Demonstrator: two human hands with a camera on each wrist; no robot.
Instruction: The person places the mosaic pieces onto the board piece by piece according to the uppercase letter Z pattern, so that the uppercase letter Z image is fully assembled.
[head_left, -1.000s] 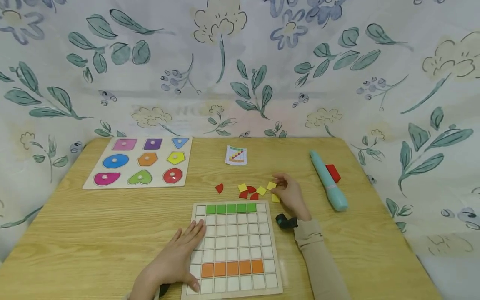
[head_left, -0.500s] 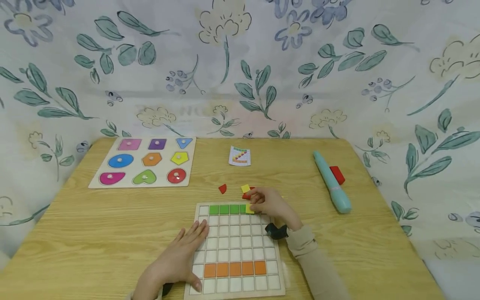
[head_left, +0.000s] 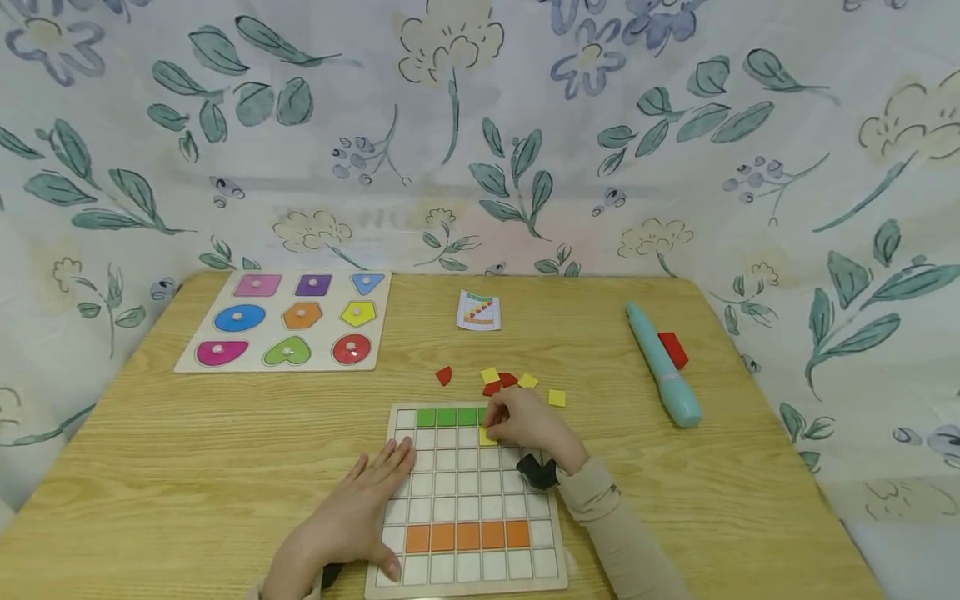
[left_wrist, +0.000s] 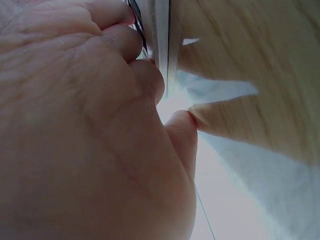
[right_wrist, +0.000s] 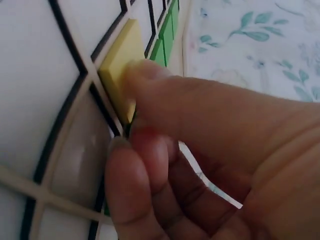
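White cloth printed with flowers and leaves (head_left: 510,100) hung behind the light wood-grain table (head_left: 165,467). Near the table's close edge lay a pale wooden gridded board (head_left: 468,483), and farther off, to the left, a white puzzle board with knobbed coloured shapes (head_left: 266,335). My left hand (head_left: 352,508), fingers outstretched and thumb apart, rested across the gridded board's left edge. My right hand (head_left: 528,417) pinched a flat yellow square tile (right_wrist: 120,65) between thumb and fingertips, at a cell just below the row of green square tiles (head_left: 447,417); I couldn't tell whether it was fully seated.
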